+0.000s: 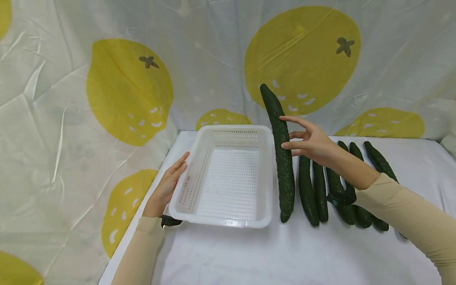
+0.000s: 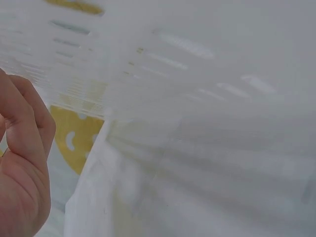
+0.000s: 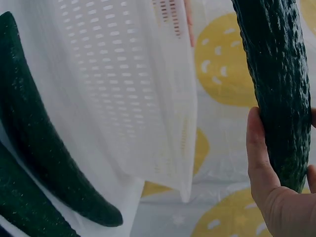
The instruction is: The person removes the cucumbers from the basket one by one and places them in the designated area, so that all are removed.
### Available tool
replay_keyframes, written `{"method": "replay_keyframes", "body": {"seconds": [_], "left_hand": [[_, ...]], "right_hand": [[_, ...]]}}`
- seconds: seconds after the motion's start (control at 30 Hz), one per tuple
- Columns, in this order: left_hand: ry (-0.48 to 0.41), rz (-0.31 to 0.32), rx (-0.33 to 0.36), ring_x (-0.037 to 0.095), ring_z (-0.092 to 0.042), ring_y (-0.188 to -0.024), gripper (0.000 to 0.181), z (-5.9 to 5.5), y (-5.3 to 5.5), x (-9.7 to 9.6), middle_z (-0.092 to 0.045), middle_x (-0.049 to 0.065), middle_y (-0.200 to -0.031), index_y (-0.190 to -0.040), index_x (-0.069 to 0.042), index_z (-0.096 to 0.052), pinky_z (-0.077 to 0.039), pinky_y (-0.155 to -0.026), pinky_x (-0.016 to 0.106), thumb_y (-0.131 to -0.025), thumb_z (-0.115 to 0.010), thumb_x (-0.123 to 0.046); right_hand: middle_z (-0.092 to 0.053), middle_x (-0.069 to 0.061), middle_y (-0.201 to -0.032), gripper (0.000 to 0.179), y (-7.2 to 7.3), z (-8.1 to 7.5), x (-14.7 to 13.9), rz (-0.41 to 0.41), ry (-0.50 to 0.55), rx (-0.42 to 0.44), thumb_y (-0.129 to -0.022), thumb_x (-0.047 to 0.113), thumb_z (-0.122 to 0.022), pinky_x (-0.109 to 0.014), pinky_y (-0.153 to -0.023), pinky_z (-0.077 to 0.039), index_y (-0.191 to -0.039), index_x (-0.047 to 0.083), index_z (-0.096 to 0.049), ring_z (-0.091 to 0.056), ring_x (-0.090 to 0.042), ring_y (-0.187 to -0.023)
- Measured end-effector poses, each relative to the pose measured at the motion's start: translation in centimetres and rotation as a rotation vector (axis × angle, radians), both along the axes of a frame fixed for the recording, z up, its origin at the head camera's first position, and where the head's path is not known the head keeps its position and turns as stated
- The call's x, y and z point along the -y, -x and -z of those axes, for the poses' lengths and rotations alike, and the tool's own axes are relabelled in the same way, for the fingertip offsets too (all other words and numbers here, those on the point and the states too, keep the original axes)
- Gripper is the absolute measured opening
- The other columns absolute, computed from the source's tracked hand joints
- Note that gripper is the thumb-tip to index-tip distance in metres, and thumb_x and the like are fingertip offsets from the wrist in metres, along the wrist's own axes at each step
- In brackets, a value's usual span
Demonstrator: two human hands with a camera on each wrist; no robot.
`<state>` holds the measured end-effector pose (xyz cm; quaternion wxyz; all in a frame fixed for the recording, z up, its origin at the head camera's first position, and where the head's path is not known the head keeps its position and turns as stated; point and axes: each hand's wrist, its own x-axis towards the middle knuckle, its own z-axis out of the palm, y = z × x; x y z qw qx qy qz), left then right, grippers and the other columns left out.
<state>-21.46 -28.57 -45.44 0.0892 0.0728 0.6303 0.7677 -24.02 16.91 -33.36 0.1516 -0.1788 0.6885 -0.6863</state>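
My right hand (image 1: 313, 143) grips a long dark green cucumber (image 1: 279, 158) between thumb and fingers, just right of the white plastic basket (image 1: 221, 222). The cucumber stands nearly lengthwise to me, its far end leaning left. In the right wrist view, the thumb (image 3: 259, 153) presses along the bumpy skin of the cucumber (image 3: 281, 94). On the basket's left side, my left hand (image 1: 167, 186) lies along the outer wall with its fingers extended. The left wrist view has the left hand (image 2: 24, 158) beside the slotted basket wall (image 2: 148, 69). Nothing lies inside the basket.
Several more cucumbers (image 1: 308, 194) lie side by side on the white tablecloth (image 1: 228, 257), right of the basket and partly under my right forearm. A lemon-print sheet (image 1: 206, 51) hangs behind the table and along its left side.
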Motion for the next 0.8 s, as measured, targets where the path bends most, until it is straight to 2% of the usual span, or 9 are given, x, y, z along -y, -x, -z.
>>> {"method": "replay_keyframes", "body": {"seconds": [0.2, 0.57, 0.7, 0.8], "left_hand": [[-0.012, -0.008, 0.006, 0.014, -0.055, -0.114, 0.052, 0.0, 0.0, 0.0, -0.051, 0.001, -0.139, -0.160, -0.021, -0.027, -0.049, -0.088, 0.026, -0.110, -0.040, -0.021], [-0.020, -0.002, -0.002, 0.014, -0.056, -0.114, 0.052, 0.1, -0.1, 0.0, -0.053, 0.000, -0.139, -0.160, -0.020, -0.027, -0.050, -0.088, 0.026, -0.109, -0.041, -0.020], [-0.022, -0.005, -0.002, 0.014, -0.056, -0.113, 0.051, 0.0, -0.1, 0.0, -0.054, 0.000, -0.138, -0.159, -0.020, -0.028, -0.050, -0.088, 0.026, -0.110, -0.040, -0.019], [-0.021, -0.004, -0.005, 0.014, -0.056, -0.113, 0.051, 0.0, -0.1, 0.0, -0.053, 0.000, -0.138, -0.159, -0.020, -0.028, -0.050, -0.087, 0.025, -0.110, -0.040, -0.019]], "right_hand": [[-0.052, -0.007, -0.099, 0.072, -0.6, 0.6, -2.7, 0.015, -0.002, 0.015, -0.093, -0.001, -0.068, -0.033, -0.068, -0.051, -0.153, 0.026, -0.039, -0.054, -0.019, -0.085], [-0.054, -0.004, -0.095, 0.070, -1.1, 1.8, -6.8, -0.004, -0.003, -0.010, -0.096, -0.005, -0.061, -0.033, -0.067, -0.049, -0.154, 0.025, -0.038, -0.054, -0.018, -0.083], [-0.055, -0.005, -0.100, 0.070, -1.2, 2.4, -8.4, -0.031, 0.011, -0.026, -0.096, -0.007, -0.058, -0.032, -0.068, -0.050, -0.155, 0.024, -0.037, -0.056, -0.017, -0.086], [-0.053, -0.006, -0.115, 0.071, -1.3, 3.0, -9.7, -0.001, -0.040, -0.038, -0.097, -0.007, -0.058, -0.031, -0.070, -0.051, -0.156, 0.023, -0.035, -0.057, -0.015, -0.090]]}}
